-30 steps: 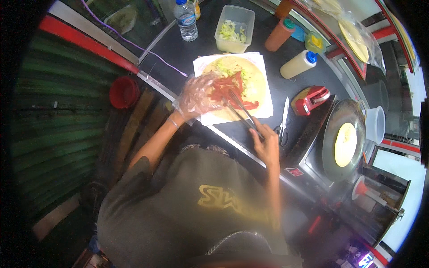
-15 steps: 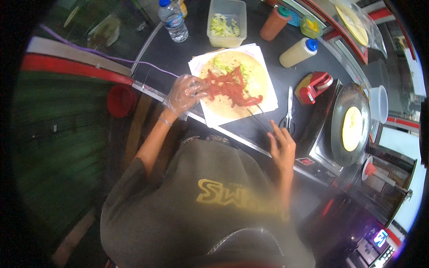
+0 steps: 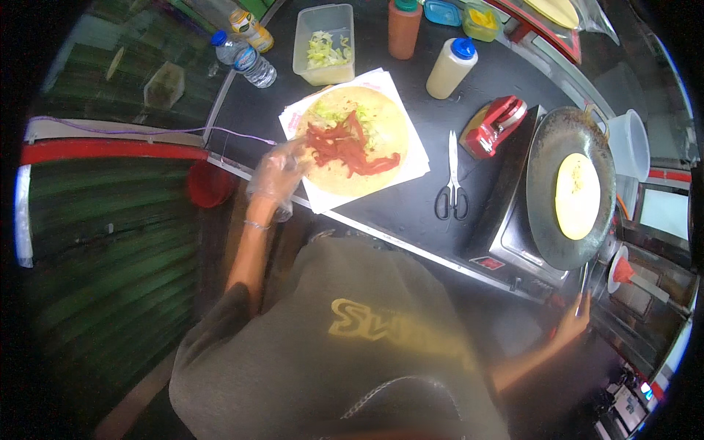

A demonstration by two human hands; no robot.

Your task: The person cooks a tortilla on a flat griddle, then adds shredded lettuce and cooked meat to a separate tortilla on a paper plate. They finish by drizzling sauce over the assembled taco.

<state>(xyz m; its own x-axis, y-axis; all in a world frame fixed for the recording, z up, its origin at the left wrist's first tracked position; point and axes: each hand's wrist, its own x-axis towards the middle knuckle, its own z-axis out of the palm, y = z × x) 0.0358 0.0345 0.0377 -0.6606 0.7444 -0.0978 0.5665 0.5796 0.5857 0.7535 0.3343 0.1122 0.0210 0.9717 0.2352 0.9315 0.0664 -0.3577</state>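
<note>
A round flatbread (image 3: 367,114) lies on white paper (image 3: 414,158), topped with shredded lettuce (image 3: 330,112) and reddish-brown meat strips (image 3: 348,152). My left hand (image 3: 277,174), in a clear plastic glove, is at the left edge of the flatbread and paper. Its fingers reach forward, somewhat blurred, with nothing visible held in them. Far to the right, my right hand (image 3: 578,319) is closed around thin metal tongs (image 3: 584,279), beside the near rim of a dark round pan (image 3: 543,198). In the pan lies a pale yellow flatbread (image 3: 577,196).
Beyond the paper stand a lettuce container (image 3: 324,70), a water bottle (image 3: 246,60), an orange sauce bottle (image 3: 403,31) and a cream sauce bottle (image 3: 451,70). Scissors (image 3: 452,180) and a red device (image 3: 496,126) lie between paper and stove (image 3: 513,235).
My right hand has moved with the tongs from the meat strips to the right, beside the pan. My left hand stays by the flatbread's left edge. The whole view has shifted.
</note>
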